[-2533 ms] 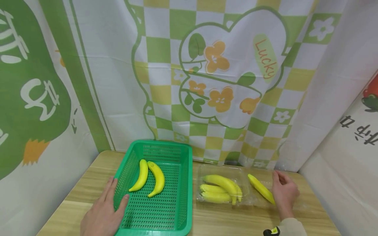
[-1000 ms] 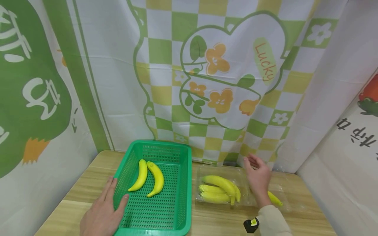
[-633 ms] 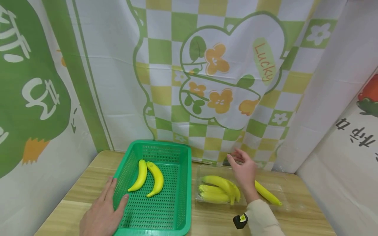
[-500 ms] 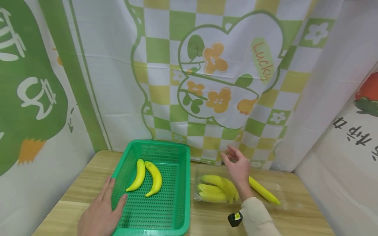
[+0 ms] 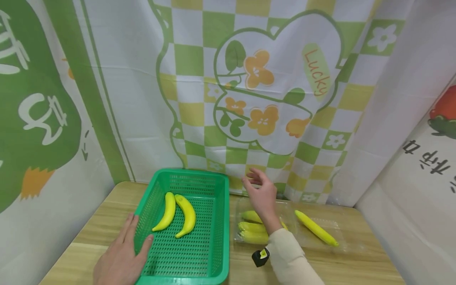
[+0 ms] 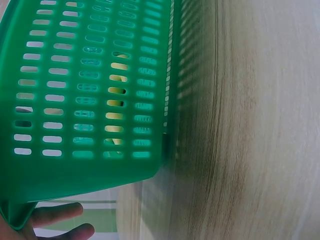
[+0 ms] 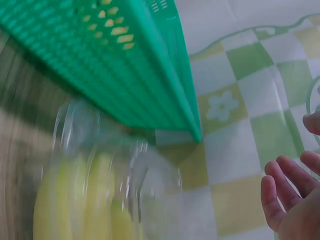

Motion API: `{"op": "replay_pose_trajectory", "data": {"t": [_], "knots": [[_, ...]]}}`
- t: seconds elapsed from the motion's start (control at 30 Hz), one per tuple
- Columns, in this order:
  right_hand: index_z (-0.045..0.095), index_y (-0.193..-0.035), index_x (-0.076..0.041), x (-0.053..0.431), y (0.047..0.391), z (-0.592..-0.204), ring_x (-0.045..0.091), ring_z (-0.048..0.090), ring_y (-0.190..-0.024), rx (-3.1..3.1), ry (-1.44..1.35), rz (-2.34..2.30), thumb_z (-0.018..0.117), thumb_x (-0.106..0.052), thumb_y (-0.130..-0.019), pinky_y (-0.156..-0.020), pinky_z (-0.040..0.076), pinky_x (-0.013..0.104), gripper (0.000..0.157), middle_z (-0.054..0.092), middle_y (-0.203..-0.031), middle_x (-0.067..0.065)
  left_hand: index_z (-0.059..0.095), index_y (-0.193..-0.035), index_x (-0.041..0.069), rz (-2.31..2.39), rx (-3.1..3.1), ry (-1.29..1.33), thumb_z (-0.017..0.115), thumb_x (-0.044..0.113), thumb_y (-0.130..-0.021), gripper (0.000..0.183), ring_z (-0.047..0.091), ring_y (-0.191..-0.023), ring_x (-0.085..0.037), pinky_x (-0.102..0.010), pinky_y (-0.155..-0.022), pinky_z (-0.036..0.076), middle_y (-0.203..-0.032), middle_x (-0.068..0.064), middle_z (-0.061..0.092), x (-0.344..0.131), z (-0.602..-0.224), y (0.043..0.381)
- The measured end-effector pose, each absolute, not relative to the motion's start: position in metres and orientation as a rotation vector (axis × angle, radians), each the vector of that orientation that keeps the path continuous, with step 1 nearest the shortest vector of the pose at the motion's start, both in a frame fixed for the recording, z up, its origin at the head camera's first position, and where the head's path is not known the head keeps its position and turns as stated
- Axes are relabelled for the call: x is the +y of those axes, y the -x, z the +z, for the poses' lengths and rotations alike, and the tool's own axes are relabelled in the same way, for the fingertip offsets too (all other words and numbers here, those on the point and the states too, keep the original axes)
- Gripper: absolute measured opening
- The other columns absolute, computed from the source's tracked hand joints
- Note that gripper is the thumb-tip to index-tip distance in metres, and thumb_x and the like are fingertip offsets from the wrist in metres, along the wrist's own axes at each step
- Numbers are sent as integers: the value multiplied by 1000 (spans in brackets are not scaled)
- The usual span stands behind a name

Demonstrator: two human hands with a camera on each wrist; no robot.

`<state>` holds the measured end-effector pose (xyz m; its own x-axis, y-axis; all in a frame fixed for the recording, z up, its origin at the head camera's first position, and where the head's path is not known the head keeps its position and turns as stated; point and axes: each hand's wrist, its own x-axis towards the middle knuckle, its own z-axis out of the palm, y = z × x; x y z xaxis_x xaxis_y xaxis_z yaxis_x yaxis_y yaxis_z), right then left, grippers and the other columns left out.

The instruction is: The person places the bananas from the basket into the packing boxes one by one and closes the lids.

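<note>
My left hand (image 5: 121, 249) rests on the left rim of a green perforated plastic basket (image 5: 222, 261). Its fingers are straight, with the thumb over the inner side; two fingertips (image 6: 62, 212) stick out past the basket's edge in the left wrist view. Inside the basket lie two yellow bananas, one left (image 5: 168, 213) and one right (image 5: 189, 217). Above a clear plastic box (image 5: 236, 237), my right hand (image 5: 263, 194) hangs with loosely bent fingers and holds nothing. Several bananas (image 5: 253, 237) sit in that box, partly hidden by the right forearm.
One single banana (image 5: 316, 228) lies at the right on a clear plastic sheet or lid (image 5: 338, 225). A wooden table (image 5: 356, 261) bears everything. Behind it hangs a patterned curtain (image 5: 192, 79). A black wrist device (image 5: 261, 257) is strapped near the right sleeve.
My right hand has moved left, from beside the single banana at the right to above the box near the basket. The left hand and the bananas have stayed in place.
</note>
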<state>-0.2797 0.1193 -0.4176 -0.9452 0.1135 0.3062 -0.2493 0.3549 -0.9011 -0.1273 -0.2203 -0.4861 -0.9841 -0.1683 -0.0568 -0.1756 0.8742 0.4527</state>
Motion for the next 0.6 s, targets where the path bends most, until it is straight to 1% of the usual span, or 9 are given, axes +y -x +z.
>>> {"op": "replay_pose_trajectory", "data": {"t": [0.17, 0.27, 0.43, 0.6], "knots": [[68, -141, -14, 98, 281, -415, 27, 72, -113, -2290, -166, 1669, 76, -28, -100, -94, 63, 46, 45, 75, -131, 13, 4, -171, 7, 717, 3052, 275, 30, 68, -109, 92, 43, -141, -64, -70, -88, 56, -179, -19, 7, -220, -487, 126], [70, -139, -13, 86, 281, -413, 29, 73, -112, -2261, -186, 1700, 77, -27, -99, -92, 64, 46, 43, 76, -128, 13, 3, -171, 7, 707, 3049, 275, 30, 68, -109, 91, 43, -141, -64, -69, -85, 57, -180, -19, 6, -220, -486, 127], [72, -136, -14, 66, 283, -414, 27, 72, -112, -2247, -182, 1758, 78, -27, -98, -90, 64, 41, 40, 77, -127, 12, 2, -171, 8, 699, 3029, 278, 29, 70, -108, 92, 42, -142, -64, -68, -86, 58, -180, -18, 4, -219, -487, 127], [71, -135, -9, 45, 286, -417, 29, 73, -110, -2231, -195, 1794, 78, -26, -98, -93, 62, 43, 42, 78, -125, 12, 1, -171, 8, 694, 3030, 282, 29, 70, -108, 93, 43, -142, -64, -68, -87, 57, -180, -18, 3, -220, -487, 127]]}}
